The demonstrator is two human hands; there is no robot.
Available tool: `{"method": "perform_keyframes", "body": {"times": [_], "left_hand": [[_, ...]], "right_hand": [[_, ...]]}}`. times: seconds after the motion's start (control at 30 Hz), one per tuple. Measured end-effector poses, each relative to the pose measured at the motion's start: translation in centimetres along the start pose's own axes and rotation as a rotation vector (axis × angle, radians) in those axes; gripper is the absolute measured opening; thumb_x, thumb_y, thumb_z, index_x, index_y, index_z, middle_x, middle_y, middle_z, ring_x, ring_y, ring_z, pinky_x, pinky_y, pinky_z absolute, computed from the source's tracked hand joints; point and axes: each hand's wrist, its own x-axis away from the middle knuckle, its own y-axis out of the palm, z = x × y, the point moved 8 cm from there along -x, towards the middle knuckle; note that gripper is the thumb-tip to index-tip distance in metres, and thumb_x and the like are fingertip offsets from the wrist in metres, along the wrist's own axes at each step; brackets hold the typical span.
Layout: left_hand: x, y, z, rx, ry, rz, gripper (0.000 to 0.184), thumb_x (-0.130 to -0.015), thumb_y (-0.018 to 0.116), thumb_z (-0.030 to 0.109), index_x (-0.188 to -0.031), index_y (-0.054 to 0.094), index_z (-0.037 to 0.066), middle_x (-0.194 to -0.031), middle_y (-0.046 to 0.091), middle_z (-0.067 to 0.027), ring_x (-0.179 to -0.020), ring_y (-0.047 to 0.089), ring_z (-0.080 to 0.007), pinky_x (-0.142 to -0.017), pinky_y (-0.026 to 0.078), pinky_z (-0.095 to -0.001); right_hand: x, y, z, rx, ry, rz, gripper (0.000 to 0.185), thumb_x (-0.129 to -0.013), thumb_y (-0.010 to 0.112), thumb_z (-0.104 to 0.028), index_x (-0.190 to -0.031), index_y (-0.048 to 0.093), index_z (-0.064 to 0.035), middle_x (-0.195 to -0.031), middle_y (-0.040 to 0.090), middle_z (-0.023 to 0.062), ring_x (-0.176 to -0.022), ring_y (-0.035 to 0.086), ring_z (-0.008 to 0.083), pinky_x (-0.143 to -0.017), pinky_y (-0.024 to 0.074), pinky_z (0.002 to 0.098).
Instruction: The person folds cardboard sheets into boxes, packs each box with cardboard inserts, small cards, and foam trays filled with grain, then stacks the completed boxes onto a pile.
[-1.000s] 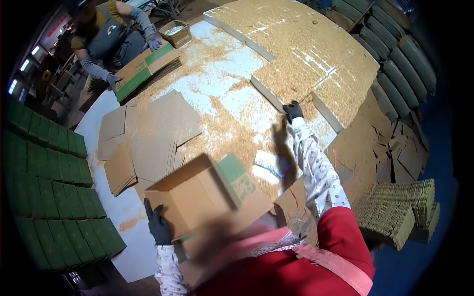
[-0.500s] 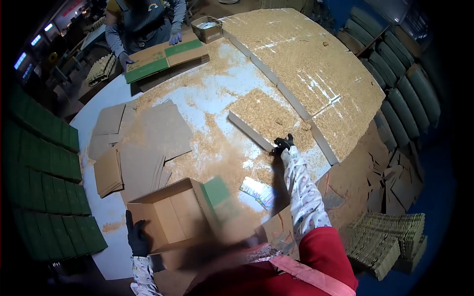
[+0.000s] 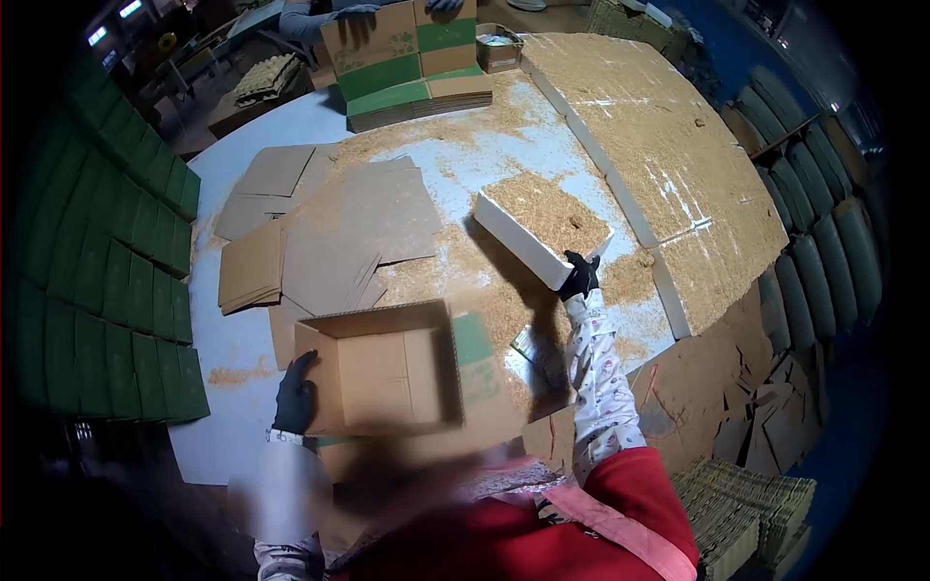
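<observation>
An open cardboard box [image 3: 387, 378] with green-printed outer flaps stands close to my body. My left hand [image 3: 293, 395], in a black glove, is closed on its left wall, the thumb at the rim. My right hand [image 3: 581, 275], also black-gloved, grips the near corner of a white shallow tray [image 3: 518, 238]. Golden shavings or flakes [image 3: 547, 208] fill this tray. It looks raised off the table, and a dark shadow lies along its left side. Part of a printed leaflet [image 3: 523, 351] shows in shadow below my right hand.
Grey cardboard sheets [image 3: 387, 208] and a brown cardboard stack [image 3: 252, 266] lie on the left. A large bed of shavings [image 3: 649, 126] spreads at the back right. Opposite, a co-worker's gloved hands [image 3: 358, 12] hold a cardboard box [image 3: 373, 44]. Green boxes [image 3: 126, 290] are piled at left.
My right hand has lifted the tray of shavings, and its white side now shows taller. The co-worker's box flaps have swung upright. The whole view has shifted a little.
</observation>
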Motion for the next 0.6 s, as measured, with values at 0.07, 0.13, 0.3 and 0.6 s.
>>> {"method": "perform_keyframes", "body": {"times": [0.07,0.13,0.3,0.6], "left_hand": [[-0.5,-0.1,-1.2,0.051,-0.068,0.030,0.051,-0.074,0.047,0.002,-0.124,0.043,0.003,-0.131,0.041,-0.0167,-0.123,0.036,-0.0318,-0.103,0.026,-0.0360],[-1.1,-0.1,-1.8,0.078,-0.084,0.066,0.052,-0.080,0.052,0.011,-0.129,0.037,0.003,-0.133,0.039,-0.0154,-0.126,0.032,-0.0278,-0.104,0.025,-0.0344],[-4.1,1.5,-8.3,0.661,-0.067,0.097,0.044,-0.095,0.035,0.025,-0.131,0.034,-0.001,-0.132,0.041,-0.0095,-0.125,0.034,-0.0181,-0.104,0.025,-0.0283],[-2.1,1.4,-7.8,0.673,0.111,0.074,0.036,-0.092,0.037,0.019,-0.123,0.042,0.001,-0.129,0.042,-0.0142,-0.118,0.041,-0.0231,-0.100,0.032,-0.0334]], "right_hand": [[9.3,5.7,-2.1,0.005,0.043,-0.225,0.052,-0.075,0.059,-0.007,-0.118,0.033,-0.0157,-0.114,0.042,0.0139,-0.086,0.057,0.0330,-0.072,0.0505,0.0503],[14.5,8.5,-1.6,0.077,0.043,-0.449,0.051,-0.073,0.059,-0.003,-0.118,0.036,-0.0067,-0.120,0.040,0.0140,-0.097,0.053,0.0293,-0.080,0.0490,0.0411],[26.0,14.5,0.8,0.910,-0.719,-0.784,0.065,-0.064,0.059,0.009,-0.124,0.037,-0.0036,-0.136,0.029,0.0160,-0.119,0.038,0.0258,-0.091,0.0394,0.0340],[34.5,13.5,8.7,0.575,0.082,-0.812,0.105,-0.051,0.066,0.001,-0.140,0.011,-0.0056,-0.140,0.027,0.0087,-0.128,0.026,0.0210,-0.104,0.0223,0.0327]]}}
